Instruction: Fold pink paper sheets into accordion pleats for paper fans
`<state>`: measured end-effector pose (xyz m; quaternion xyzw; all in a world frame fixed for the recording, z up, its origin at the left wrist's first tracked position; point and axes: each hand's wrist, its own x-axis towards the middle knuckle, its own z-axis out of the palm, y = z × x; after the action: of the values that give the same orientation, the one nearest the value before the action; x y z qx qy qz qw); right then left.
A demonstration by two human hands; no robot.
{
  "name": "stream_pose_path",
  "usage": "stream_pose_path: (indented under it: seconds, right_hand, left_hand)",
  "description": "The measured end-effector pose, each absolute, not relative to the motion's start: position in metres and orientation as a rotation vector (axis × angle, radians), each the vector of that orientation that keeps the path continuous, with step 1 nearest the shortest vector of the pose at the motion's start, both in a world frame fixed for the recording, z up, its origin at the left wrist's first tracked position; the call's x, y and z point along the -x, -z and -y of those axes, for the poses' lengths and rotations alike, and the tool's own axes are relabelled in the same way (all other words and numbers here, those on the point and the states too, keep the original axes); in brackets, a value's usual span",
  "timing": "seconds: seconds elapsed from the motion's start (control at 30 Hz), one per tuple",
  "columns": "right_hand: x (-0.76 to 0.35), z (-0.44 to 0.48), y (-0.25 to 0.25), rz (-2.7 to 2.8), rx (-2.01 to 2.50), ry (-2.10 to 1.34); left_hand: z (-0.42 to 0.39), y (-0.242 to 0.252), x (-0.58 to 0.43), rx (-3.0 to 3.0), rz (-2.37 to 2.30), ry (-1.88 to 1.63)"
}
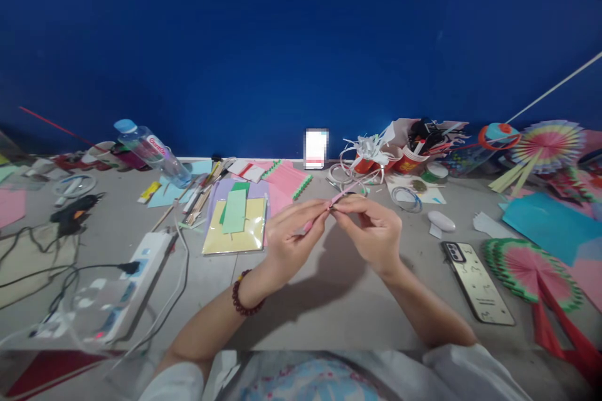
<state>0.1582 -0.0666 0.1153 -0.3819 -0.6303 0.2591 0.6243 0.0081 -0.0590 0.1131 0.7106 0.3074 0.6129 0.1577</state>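
Above the middle of the grey table [329, 301], my left hand [291, 235] and my right hand [371, 229] meet, both pinching a narrow folded pink paper strip [324, 210]. The strip runs slantwise between the fingertips, its lower end by my left thumb. A dark red bead bracelet [242, 297] sits on my left wrist. Both hands have fingers closed round the strip.
A pack of coloured paper sheets [235, 225] lies left of the hands, a power strip [136, 269] with cables and a glue gun [73, 213] further left. A water bottle [150, 150] stands behind. Right: a phone [477, 282], a paper fan [527, 269], red cups [404, 160], blue paper [545, 225].
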Motion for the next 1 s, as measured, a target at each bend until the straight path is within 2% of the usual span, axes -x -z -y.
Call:
stream_pose_path:
  seconds: [0.3,0.6,1.0]
  right_hand:
    - [-0.16,0.066,-0.119,1.5,1.02,-0.527]
    - [-0.173,0.063,-0.134,1.736,0.962,-0.195]
    - [-0.173,0.06,-0.129,1.646,0.962,-0.369]
  left_hand:
    - [0.056,-0.112,-0.003,-2.194,-0.901,-1.702]
    - [0.055,-0.116,0.001,-2.373,-0.919,-1.617]
    - [0.051,-0.117,-0.003,-2.205,-0.923,-1.478]
